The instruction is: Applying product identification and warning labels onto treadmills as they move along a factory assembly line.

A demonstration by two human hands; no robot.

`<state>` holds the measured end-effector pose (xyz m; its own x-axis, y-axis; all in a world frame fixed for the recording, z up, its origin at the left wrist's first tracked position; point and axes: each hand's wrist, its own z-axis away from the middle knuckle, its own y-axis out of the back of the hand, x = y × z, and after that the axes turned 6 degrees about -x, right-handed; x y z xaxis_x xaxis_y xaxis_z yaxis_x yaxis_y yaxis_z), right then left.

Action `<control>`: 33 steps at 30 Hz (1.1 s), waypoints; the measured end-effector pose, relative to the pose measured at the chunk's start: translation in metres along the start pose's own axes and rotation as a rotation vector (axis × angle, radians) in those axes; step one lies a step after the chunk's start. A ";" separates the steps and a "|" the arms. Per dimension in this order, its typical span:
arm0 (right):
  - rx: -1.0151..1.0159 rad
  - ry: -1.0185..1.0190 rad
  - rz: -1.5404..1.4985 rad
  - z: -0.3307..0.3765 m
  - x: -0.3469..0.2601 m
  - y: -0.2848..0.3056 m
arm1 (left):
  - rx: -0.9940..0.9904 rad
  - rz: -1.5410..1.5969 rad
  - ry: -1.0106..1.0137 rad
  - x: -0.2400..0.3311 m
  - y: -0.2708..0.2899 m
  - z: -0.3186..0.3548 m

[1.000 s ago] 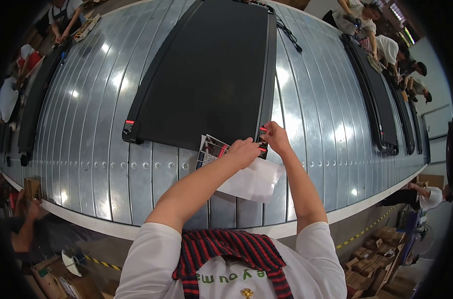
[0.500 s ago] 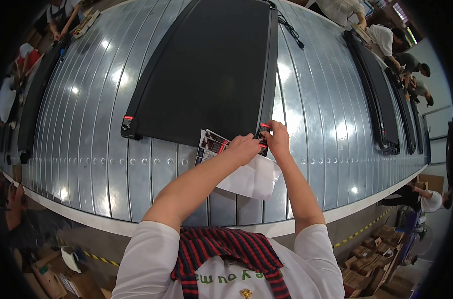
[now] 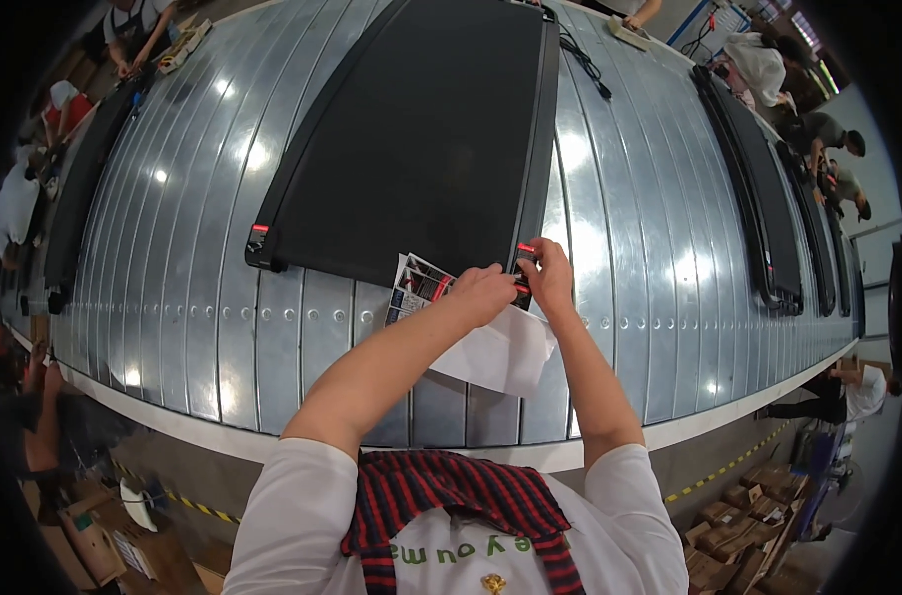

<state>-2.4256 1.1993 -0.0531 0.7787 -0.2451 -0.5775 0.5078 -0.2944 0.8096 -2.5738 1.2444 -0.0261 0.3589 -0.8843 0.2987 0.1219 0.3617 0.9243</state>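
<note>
A long black walking pad (image 3: 411, 149) lies flat, its near right corner under my hands. My right hand (image 3: 550, 276) has its fingers bent and closed at a black-and-red sticker (image 3: 526, 250) on that corner. From the left, my left hand (image 3: 483, 295) reaches to the same spot, closed over a printed sticker sheet (image 3: 409, 288); its fingertips are partly hidden. White paper (image 3: 500, 352) spreads below both hands. A similar black-and-red sticker (image 3: 259, 234) sits on the pad's near left corner.
The pad rests on a metal slatted conveyor (image 3: 223, 198) with a pale front edge. A coiled black cable (image 3: 587, 67) lies beyond its far right side. More black pads (image 3: 758, 208) lie right, and another (image 3: 89, 198) left. Co-workers stand around; cardboard boxes (image 3: 758, 506) fill the lower right.
My hands stay at the same corner with only slight finger shifts. The view has turned slightly. At the far right side, people have shifted, and a small tray now shows by one person's hand.
</note>
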 end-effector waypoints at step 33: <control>0.030 -0.173 -0.069 -0.001 0.031 -0.030 | 0.022 0.109 -0.038 -0.008 -0.011 -0.005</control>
<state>-2.4166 1.2013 -0.0948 0.6664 -0.3777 -0.6428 0.5444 -0.3425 0.7657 -2.5736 1.2488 -0.0396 0.3339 -0.8506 0.4063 0.0637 0.4504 0.8906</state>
